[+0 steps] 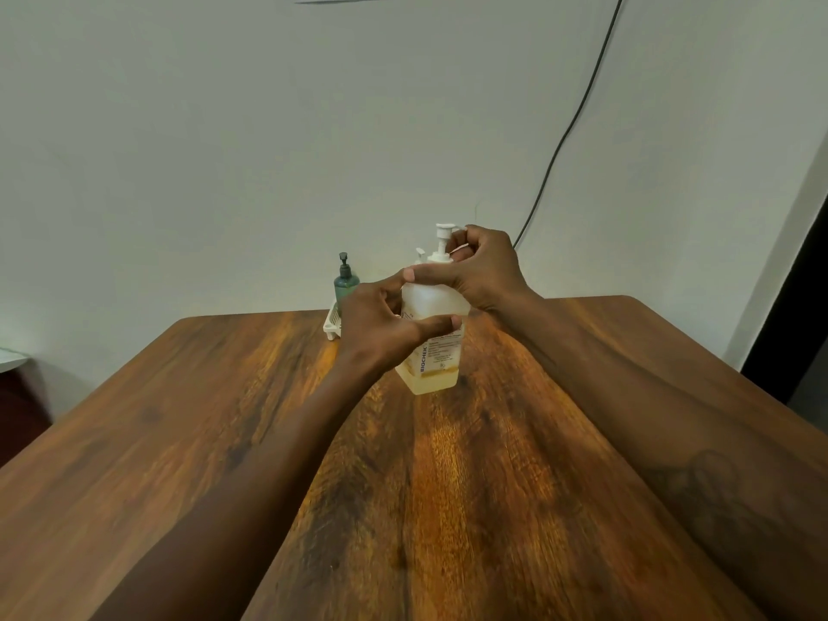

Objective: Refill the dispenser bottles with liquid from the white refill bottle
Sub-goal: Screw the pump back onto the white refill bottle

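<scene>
Clear dispenser bottle [432, 333] held just above the tabletop [224, 441], tilted, liquid only at its base. Left hand [381, 327] wraps the body, fingers pressed around it to steady it. Right hand [481, 271] pinches the pump collar [441, 257], likely to unscrew it. Green dispenser [346, 284] in a white rack [332, 322] at 10 o'clock of it. Refill bottle not identifiable.

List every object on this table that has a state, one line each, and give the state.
Translucent pump bottle: held, tilted, pump on, little yellowish liquid at the bottom.
Green dispenser bottle: upright in the white rack, pump on.
White rack: at the table's far edge.
Second white pump: mostly hidden behind the held bottle.
Left hand: gripping the bottle's body.
Right hand: at the pump collar.
</scene>
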### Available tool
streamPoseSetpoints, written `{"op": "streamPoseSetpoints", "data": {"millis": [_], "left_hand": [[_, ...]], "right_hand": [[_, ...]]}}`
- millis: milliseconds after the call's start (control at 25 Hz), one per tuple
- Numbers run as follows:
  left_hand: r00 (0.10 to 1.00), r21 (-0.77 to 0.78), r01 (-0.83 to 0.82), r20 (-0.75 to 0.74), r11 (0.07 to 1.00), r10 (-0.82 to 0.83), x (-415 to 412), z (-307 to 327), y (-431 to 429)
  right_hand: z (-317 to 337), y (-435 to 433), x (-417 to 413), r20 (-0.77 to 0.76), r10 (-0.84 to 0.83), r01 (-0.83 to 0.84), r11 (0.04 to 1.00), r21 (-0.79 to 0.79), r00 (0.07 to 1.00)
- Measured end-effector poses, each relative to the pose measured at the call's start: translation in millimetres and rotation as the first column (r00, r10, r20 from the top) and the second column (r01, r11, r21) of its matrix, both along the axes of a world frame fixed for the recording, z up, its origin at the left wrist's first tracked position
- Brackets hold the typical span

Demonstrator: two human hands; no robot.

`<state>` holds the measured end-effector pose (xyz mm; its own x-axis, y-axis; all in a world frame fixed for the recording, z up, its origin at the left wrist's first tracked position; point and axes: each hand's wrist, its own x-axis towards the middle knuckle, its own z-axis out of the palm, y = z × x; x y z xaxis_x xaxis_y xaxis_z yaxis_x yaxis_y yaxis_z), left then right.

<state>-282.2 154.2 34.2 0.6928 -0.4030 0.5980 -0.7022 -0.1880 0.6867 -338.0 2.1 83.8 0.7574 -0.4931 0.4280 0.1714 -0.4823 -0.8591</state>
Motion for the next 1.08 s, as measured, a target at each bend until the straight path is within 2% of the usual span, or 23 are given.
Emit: {"op": "streamPoseSetpoints", "data": {"millis": [80,120,200,280,320,360,520,680,840,920,1080], "left_hand": [[0.999,0.003,-0.027,0.025,1.0,0.027,1.6,-1.1,-2.9],[0.999,0.006,-0.035,0.04,0.999,0.035,2.7,-1.3,-2.8],[0.998,0.012,-0.029,0.055,1.0,0.028,5.7,0.0,-0.4],[0.999,-0.008,-0.006,0.035,1.0,0.006,10.6,1.5,3.6],[1.0,-0.012,0.0,0.03,1.0,0.0,11.5,2.3,5.8],[1.0,-0.008,0.011,0.026,1.0,-0.011,11.0,2.8,6.9],[0.999,-0.018,0.053,-0.01,0.998,-0.054,3.9,0.8,5.4],[0.999,-0.046,0.043,0.01,0.998,-0.042,3.0,-3.4,2.5],[0.998,-0.037,-0.002,0.07,0.999,0.004,7.0,-0.3,-1.4],[0.997,-0.031,-0.013,0.071,0.999,0.016,10.3,2.7,-4.2],[0.999,-0.033,0.032,0.02,0.999,-0.031,17.0,6.4,-7.5]], "right_hand": [[0.5,4.7,3.0,-0.029,-0.081,0.08,0.996,-0.049,0.996],[1.3,4.9,4.1,-0.04,-0.07,0.067,0.995,-0.075,0.997],[2.1,1.4,3.8,-0.053,0.093,-0.096,0.994,-0.045,0.994],[3.9,-5.9,-0.6,-0.024,0.361,-0.354,0.923,0.151,0.932],[4.3,-9.7,-3.1,-0.009,0.444,-0.433,0.878,0.205,0.896],[3.9,-13.1,-5.1,-0.003,0.46,-0.451,0.872,0.189,0.888],[1.1,-15.5,-9.6,0.036,0.282,-0.284,0.955,0.084,0.959],[1.9,-9.3,-8.3,0.05,0.181,-0.182,0.983,0.006,0.982],[-6.4,7.4,-4.6,0.141,-0.017,0.047,0.975,-0.217,0.99],[-10.0,11.1,-1.6,0.19,-0.102,0.153,0.95,-0.273,0.977],[-2.0,2.5,-1.8,0.134,-0.053,0.079,0.976,-0.204,0.99]]}}
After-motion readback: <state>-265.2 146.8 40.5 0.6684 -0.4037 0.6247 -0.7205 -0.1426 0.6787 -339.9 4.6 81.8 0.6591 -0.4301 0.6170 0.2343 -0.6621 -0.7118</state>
